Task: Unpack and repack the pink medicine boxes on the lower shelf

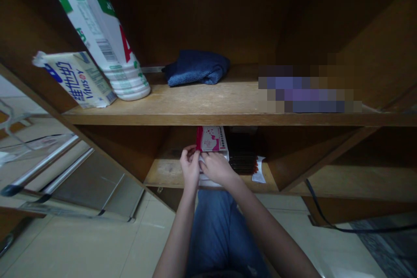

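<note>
On the lower shelf lies a pink and white box (211, 138) with its near end towards me. My left hand (190, 165) is at the box's left front corner, its fingers closed on the edge. Beside it, my right hand (215, 166) is at the box's near end, fingers bent inward against something white. Their tips are hidden, so what they grip cannot be made out. Under my hands a white flat item (208, 181) shows at the shelf's front edge. A stack of dark, thin items (241, 156) stands just right of the box.
The upper shelf (195, 103) holds a tall white bottle (104, 39), a Vitasoy carton (80, 80) and a folded blue cloth (197, 68). A blurred patch covers its right part. A white paper slip (259, 170) lies by the dark stack. A metal-framed rack (84, 182) stands left; a black cable (329, 221) runs right.
</note>
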A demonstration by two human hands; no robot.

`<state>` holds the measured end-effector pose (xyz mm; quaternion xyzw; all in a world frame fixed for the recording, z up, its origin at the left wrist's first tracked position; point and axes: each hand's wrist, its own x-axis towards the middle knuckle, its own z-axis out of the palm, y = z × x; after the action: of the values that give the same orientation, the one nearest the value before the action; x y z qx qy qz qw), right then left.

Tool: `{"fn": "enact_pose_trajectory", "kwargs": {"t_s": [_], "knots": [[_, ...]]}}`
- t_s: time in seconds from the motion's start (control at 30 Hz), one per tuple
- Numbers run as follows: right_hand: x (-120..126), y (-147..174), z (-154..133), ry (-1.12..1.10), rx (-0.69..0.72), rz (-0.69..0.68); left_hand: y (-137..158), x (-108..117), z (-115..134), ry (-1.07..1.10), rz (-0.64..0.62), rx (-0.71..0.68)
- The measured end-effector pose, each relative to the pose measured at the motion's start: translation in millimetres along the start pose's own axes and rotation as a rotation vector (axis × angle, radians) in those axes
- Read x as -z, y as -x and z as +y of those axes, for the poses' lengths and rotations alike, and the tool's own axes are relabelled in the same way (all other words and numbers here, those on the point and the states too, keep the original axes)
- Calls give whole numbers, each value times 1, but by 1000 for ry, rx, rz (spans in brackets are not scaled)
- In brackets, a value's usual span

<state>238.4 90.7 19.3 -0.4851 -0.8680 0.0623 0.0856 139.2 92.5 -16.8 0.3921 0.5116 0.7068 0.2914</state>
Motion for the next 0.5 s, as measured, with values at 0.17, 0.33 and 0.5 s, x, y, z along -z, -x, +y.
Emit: {"fn": "enact_pose_trajectory", "kwargs": {"t_s": [0.17,0.33,0.5], "knots": [[8,-5,1,-7,-49,-41,-1,0,-3,12,-2,16],[5,-1,-1,4,-41,54,-1,0,-1,18,-3,31],[0,6,1,-49,-16,127,1,1,0,22,-2,31]]}}
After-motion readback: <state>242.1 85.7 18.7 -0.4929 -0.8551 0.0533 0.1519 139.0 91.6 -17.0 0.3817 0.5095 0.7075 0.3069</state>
